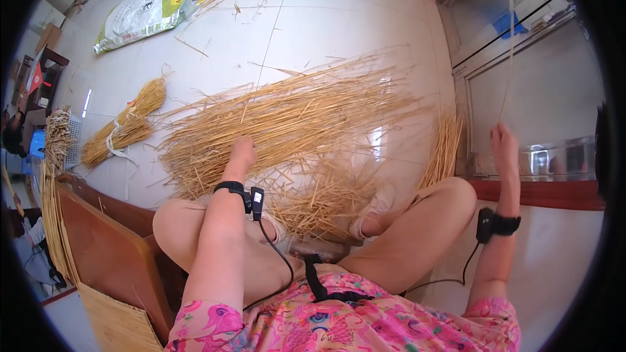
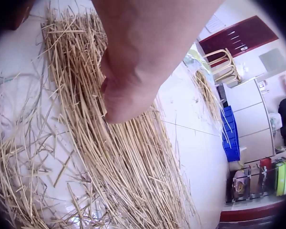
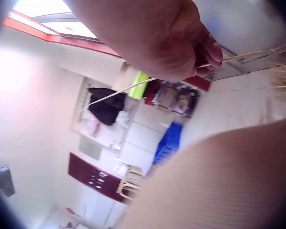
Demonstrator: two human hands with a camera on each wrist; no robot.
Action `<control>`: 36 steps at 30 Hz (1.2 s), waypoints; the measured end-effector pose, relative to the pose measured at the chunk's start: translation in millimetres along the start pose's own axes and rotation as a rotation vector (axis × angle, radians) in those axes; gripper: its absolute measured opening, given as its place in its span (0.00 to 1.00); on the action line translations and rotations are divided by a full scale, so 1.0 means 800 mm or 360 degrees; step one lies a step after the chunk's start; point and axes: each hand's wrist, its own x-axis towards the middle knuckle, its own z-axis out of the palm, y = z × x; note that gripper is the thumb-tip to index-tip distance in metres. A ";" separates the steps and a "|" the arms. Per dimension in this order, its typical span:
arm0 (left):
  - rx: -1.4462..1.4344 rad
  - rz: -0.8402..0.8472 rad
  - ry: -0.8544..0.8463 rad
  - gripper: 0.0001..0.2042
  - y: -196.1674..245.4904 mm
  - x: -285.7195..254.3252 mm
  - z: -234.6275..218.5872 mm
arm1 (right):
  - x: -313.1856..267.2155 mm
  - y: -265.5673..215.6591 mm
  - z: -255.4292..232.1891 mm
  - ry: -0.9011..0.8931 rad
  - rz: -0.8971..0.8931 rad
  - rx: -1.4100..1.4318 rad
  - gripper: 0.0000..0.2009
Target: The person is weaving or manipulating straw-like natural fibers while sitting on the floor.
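The right hand [image 1: 503, 145] is pinching one long pale straw stalk [image 1: 508, 39], which is rising above its grip. The left hand [image 1: 242, 154] is reaching into the loose golden straw pile [image 1: 293, 117] on the floor, its grip hidden. Two tied straw bundles [image 1: 124, 127] are lying nearby.

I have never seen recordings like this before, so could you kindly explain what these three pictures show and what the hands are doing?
No machine here: a seated person wears three cameras. The large picture comes from the head, looking down; the other two come from the wrists. On the tiled floor lies a spread pile of straw, with a tied bundle and a sack farther off. The left hand reaches into the loose straw, though whether it grips any is hidden. The right hand, raised, pinches a single long stalk, best seen in the right wrist view.
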 end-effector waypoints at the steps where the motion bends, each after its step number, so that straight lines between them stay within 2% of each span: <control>1: -0.0009 -0.0023 0.0025 0.10 -0.002 0.001 0.014 | -0.023 0.026 0.018 -0.0078 -0.0070 -0.0109 0.10; 2: -0.0018 -0.0049 0.0047 0.10 -0.002 -0.001 0.029 | -0.052 0.056 0.039 -0.0161 -0.0143 -0.0219 0.09; 4: -0.0003 -0.0067 0.0116 0.10 -0.002 -0.001 0.049 | -0.124 0.142 0.098 -0.0473 0.0099 0.0010 0.08; 5: 0.0020 -0.0060 0.0153 0.09 -0.002 -0.001 0.057 | -0.166 0.114 0.089 -0.0479 0.0200 0.0790 0.08; 7: -0.0008 -0.0084 0.0228 0.08 -0.003 -0.002 0.075 | -0.237 0.124 0.093 -0.0492 0.0221 0.0628 0.13; 12: -0.0074 -0.0187 0.0474 0.04 -0.001 -0.006 0.106 | -0.366 0.161 0.130 -0.0588 0.0307 0.0278 0.15; 13: -0.0092 -0.0179 0.0361 0.06 0.000 -0.008 0.105 | -0.388 0.168 0.132 -0.0605 0.0324 0.0206 0.16; 15: -0.0131 -0.0158 0.0141 0.10 0.002 -0.008 0.099 | -0.416 0.188 0.133 -0.0849 0.0185 0.0016 0.18; 19: -0.0234 -0.0118 0.0304 0.05 0.018 -0.015 0.093 | -0.452 0.222 0.130 -0.1488 -0.0086 -0.0613 0.21; 20: -0.0263 -0.0091 0.0372 0.05 0.021 -0.017 0.092 | -0.453 0.230 0.131 -0.1597 0.0348 -0.0485 0.22; 22: -0.0278 -0.0039 0.0493 0.04 0.023 -0.008 0.093 | -0.426 0.205 0.121 -0.1747 0.1217 -0.0202 0.24; 24: -0.0247 0.0004 0.0585 0.03 0.024 0.003 0.091 | -0.421 0.253 0.120 -0.1172 -0.0024 -0.0430 0.23; 26: -0.0246 -0.0001 0.0654 0.03 0.027 0.012 0.083 | -0.366 0.285 0.120 -0.0887 0.0329 -0.0512 0.21; 27: -0.0245 -0.0001 0.0689 0.03 0.027 0.016 0.080 | -0.332 0.298 0.110 -0.0644 0.0041 -0.0743 0.19; 28: -0.0270 -0.0030 0.0669 0.03 0.026 0.022 0.078 | -0.267 0.214 0.074 -0.0483 0.0558 -0.0220 0.17; 29: -0.0296 -0.0059 0.0647 0.03 0.024 0.025 0.074 | -0.199 0.122 0.036 -0.0140 0.1000 0.0323 0.15; 30: -0.0324 -0.0088 0.0619 0.04 0.023 0.028 0.073 | -0.156 0.062 0.000 -0.0158 0.1109 0.0844 0.13; 31: -0.0315 -0.0104 0.0619 0.04 0.023 0.028 0.070 | -0.125 0.024 -0.020 -0.0076 0.0993 0.0933 0.11; 33: -0.0300 -0.0137 0.0620 0.04 0.025 0.031 0.067 | -0.065 -0.105 -0.060 0.0079 0.0596 0.1230 0.11; 36: -0.0198 -0.0146 0.0708 0.07 0.020 0.042 0.070 | -0.042 -0.205 -0.047 -0.0272 0.0301 0.1352 0.10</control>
